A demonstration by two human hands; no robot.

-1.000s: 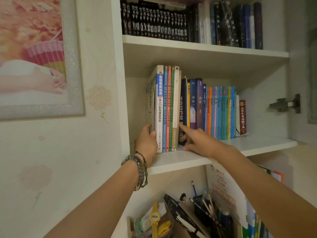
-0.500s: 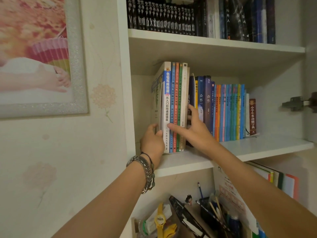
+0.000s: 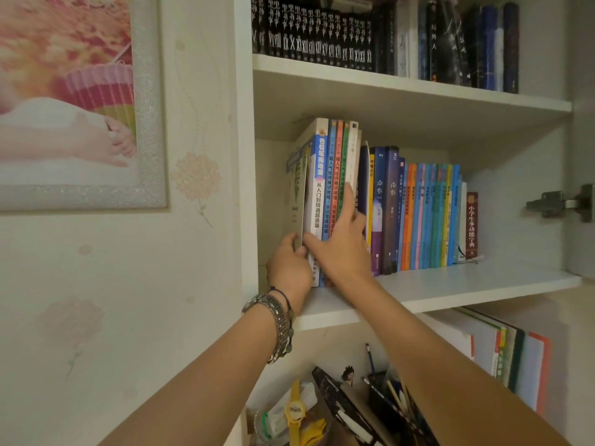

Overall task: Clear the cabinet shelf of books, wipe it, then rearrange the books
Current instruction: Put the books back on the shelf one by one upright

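Head view: left hand grip pinching leftmost tall books; right hand fingers spread across upright spines, nearer.

A pale cream wallpapered wall with faint pink flower prints fills the left side. On it hangs a picture in a silvery textured frame, showing warm pink and orange tones. To the right stands a white laminate cabinet with an upright side panel and flat horizontal boards. Its inner back wall is off-white and shaded under the board above. A metal door hinge is fixed to the cabinet's right inner side. Light is soft, warm and even, with gentle shadows beneath each board.
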